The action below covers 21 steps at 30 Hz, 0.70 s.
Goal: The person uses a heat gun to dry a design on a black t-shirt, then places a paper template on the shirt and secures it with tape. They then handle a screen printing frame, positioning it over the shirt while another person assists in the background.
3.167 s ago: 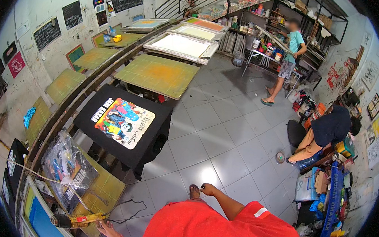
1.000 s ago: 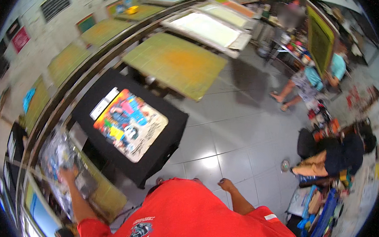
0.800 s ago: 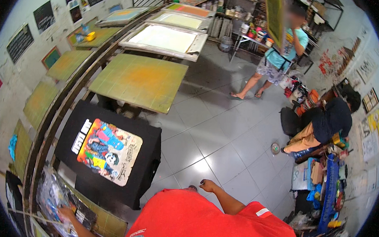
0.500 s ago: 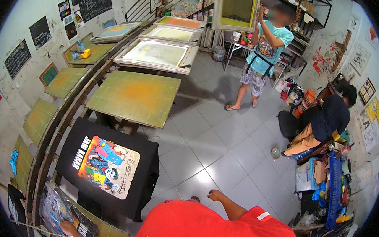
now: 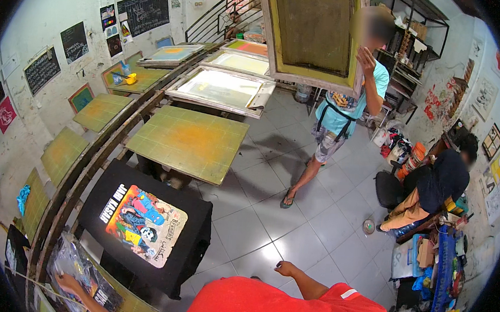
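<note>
My left hand (image 5: 69,284) lies on a clear plastic bag (image 5: 67,257) with a dark printed garment in it, at the lower left. Its fingers look stretched out over the plastic, holding nothing that I can see. Out over the floor, away from everything, hangs my right hand (image 5: 285,268), fingers loosely curled and nothing showing in them. Between the two, a black T-shirt (image 5: 99,201) is stretched on a board, with a colourful comic-style print (image 5: 145,224) facing up.
Yellow-green boards (image 5: 188,141) and framed screens (image 5: 222,88) line the long rack beyond the shirt. A co-worker (image 5: 344,119) carries a large framed screen (image 5: 274,49) upright. Another person (image 5: 440,179) sits at the right, near a cluttered bench (image 5: 442,271).
The co-worker has stepped closer with the framed screen. My left hand has shifted slightly left and up over the plastic bag. My view has tilted a little.
</note>
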Tool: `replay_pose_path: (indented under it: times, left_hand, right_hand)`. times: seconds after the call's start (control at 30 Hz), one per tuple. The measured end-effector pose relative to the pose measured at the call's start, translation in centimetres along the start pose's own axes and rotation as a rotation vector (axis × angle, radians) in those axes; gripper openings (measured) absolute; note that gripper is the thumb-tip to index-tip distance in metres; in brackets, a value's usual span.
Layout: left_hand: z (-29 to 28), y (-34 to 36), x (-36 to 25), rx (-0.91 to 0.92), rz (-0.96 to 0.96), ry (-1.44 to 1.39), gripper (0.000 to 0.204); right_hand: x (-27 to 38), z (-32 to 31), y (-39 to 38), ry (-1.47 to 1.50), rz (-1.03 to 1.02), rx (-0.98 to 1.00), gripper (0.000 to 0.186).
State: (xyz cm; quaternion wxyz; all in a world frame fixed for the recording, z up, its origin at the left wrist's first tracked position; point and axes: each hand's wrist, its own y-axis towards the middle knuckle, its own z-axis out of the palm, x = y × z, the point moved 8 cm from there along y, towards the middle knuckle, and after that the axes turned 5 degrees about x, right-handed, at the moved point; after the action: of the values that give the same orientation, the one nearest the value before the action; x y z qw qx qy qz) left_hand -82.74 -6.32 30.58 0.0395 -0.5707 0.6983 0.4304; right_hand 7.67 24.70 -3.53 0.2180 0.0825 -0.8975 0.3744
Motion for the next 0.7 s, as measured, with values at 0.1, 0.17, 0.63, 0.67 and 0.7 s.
replay_pose_path:
  times: [0.1,0.17,0.63,0.67,0.7]
  left_hand:
    - [0.2,-1.0,-4.9,0.005,0.001,-0.136,0.037]
    - [0.5,-0.6,-4.0,0.033,0.023,-0.095,0.039]
    - [-4.9,-36.9,-35.6,1.109,-1.05,-1.799,0.02]
    - [-5.2,-38.7,-36.3,1.152,-1.116,-1.843,0.02]
    - [-5.4,-40.0,-36.4,1.156,-1.117,-1.808,0.019]
  right_hand:
    - [1.5,-1.1,0.4,0.029,-0.037,-0.012,0.049]
    - [3.9,-2.0,1.1,0.029,-0.094,0.002,0.049]
    - [34.9,-14.5,-10.9,0.89,-0.795,0.134,0.047]
    - [36.6,-14.6,-11.8,0.943,-0.817,0.181,0.049]
    - [37.8,-14.5,-12.3,0.995,-0.838,0.226,0.051]
